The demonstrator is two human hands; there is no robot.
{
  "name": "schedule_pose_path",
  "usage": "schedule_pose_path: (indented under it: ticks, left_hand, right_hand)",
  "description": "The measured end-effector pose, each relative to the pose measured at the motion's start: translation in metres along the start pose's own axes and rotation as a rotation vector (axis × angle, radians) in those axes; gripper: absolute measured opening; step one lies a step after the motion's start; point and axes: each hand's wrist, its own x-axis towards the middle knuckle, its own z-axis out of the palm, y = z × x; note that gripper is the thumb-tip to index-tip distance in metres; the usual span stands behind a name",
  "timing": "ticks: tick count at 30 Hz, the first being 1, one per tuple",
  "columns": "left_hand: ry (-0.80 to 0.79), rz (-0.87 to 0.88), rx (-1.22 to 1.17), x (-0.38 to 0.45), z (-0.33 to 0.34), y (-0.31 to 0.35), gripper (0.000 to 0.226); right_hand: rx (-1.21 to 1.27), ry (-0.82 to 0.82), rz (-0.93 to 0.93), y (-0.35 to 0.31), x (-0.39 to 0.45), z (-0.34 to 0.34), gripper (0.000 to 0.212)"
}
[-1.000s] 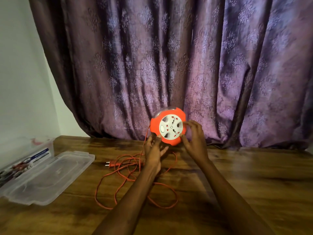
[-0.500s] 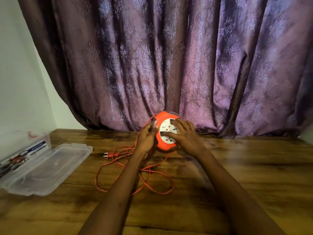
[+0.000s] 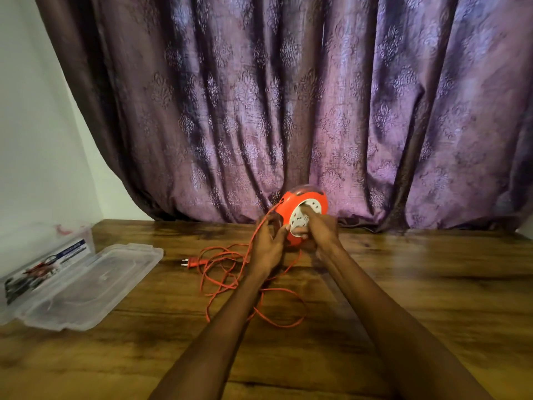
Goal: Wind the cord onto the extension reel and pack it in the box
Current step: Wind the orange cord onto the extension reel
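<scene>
An orange extension reel (image 3: pixel 291 204) with a white socket face stands on edge on the wooden table (image 3: pixel 432 298), close to the curtain. My left hand (image 3: pixel 266 245) grips its left rim, where the orange cord (image 3: pixel 230 280) leaves it. My right hand (image 3: pixel 320 230) presses on the white face, fingers curled onto it. The cord lies in loose loops on the table in front of the reel, and its plug (image 3: pixel 190 262) points left. A clear plastic box (image 3: pixel 43 255) sits at the far left with its lid (image 3: pixel 95 287) lying flat beside it.
A purple patterned curtain (image 3: pixel 288 111) hangs right behind the reel along the table's back edge. A white wall (image 3: pixel 34 140) rises at the left. The box holds some papers and small items.
The reel has turned from facing me to angled right. My right hand moved from its rim onto the white face. The cord loops have shifted slightly.
</scene>
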Motion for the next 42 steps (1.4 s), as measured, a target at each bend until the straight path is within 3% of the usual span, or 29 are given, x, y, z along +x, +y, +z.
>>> schedule_pose_path:
  ticks: [2, 5, 7, 10, 11, 13, 15, 17, 22, 25, 28, 31, 33, 35, 37, 39, 42]
  left_hand:
    - [-0.006, -0.001, -0.002, -0.003, 0.0, -0.004, 0.028]
    - [0.076, -0.072, -0.118, 0.0, -0.003, -0.005, 0.025]
    - [0.152, -0.137, -0.268, 0.006, -0.009, -0.005, 0.015]
    - [0.168, -0.188, -0.335, 0.014, -0.023, -0.006, 0.005]
    - [0.152, -0.215, -0.327, 0.016, -0.028, -0.006, 0.007]
    - [0.126, -0.243, -0.276, 0.02, -0.035, -0.008, 0.01]
    - [0.1, -0.241, -0.243, 0.022, -0.039, -0.008, 0.016]
    - [0.072, -0.224, -0.22, 0.022, -0.038, -0.006, 0.019]
    - [0.056, -0.12, -0.135, 0.017, -0.029, -0.006, 0.013]
    - [0.034, -0.02, -0.068, 0.007, -0.018, -0.005, 0.015]
    - [0.03, 0.062, 0.049, -0.004, -0.005, -0.012, 0.024]
    - [-0.006, 0.07, 0.062, -0.009, 0.001, -0.014, 0.033]
    - [-0.012, 0.074, 0.052, -0.009, 0.0, -0.012, 0.037]
    - [0.013, 0.086, 0.044, -0.007, -0.003, -0.012, 0.035]
    - [0.056, 0.049, -0.014, -0.002, -0.008, -0.012, 0.018]
    - [0.11, -0.031, -0.123, 0.004, -0.015, -0.011, 0.008]
    - [0.185, -0.161, -0.244, 0.016, -0.029, -0.007, 0.007]
  right_hand:
    - [0.182, -0.071, 0.145, 0.002, 0.0, 0.0, 0.045]
    - [0.072, -0.114, 0.02, 0.007, 0.001, -0.004, 0.045]
    - [-0.284, -0.067, -0.261, 0.009, 0.004, -0.01, 0.039]
    - [-0.827, 0.028, -0.955, 0.014, 0.012, -0.022, 0.013]
    - [-0.927, -0.016, -1.148, 0.015, 0.013, -0.024, 0.022]
    - [-1.08, -0.125, -1.366, 0.015, 0.014, -0.023, 0.037]
    - [-1.169, -0.172, -1.445, 0.014, 0.012, -0.023, 0.044]
    - [-1.277, -0.17, -1.444, 0.017, 0.01, -0.023, 0.049]
    - [-1.426, 0.042, -1.374, 0.028, 0.014, -0.021, 0.055]
    - [-1.324, 0.174, -1.111, 0.03, 0.011, -0.018, 0.06]
    - [-0.917, 0.212, -0.584, 0.027, 0.004, -0.01, 0.059]
    - [-0.089, -0.005, -0.045, 0.013, 0.0, 0.0, 0.049]
    - [0.105, -0.055, 0.123, 0.01, 0.0, 0.0, 0.05]
    - [0.06, -0.068, 0.11, 0.012, 0.0, -0.002, 0.058]
    - [-0.103, -0.063, -0.036, 0.013, 0.0, -0.005, 0.058]
    - [-0.455, -0.009, -0.333, 0.016, 0.003, -0.012, 0.051]
    - [-0.863, -0.063, -1.002, 0.019, 0.011, -0.022, 0.015]
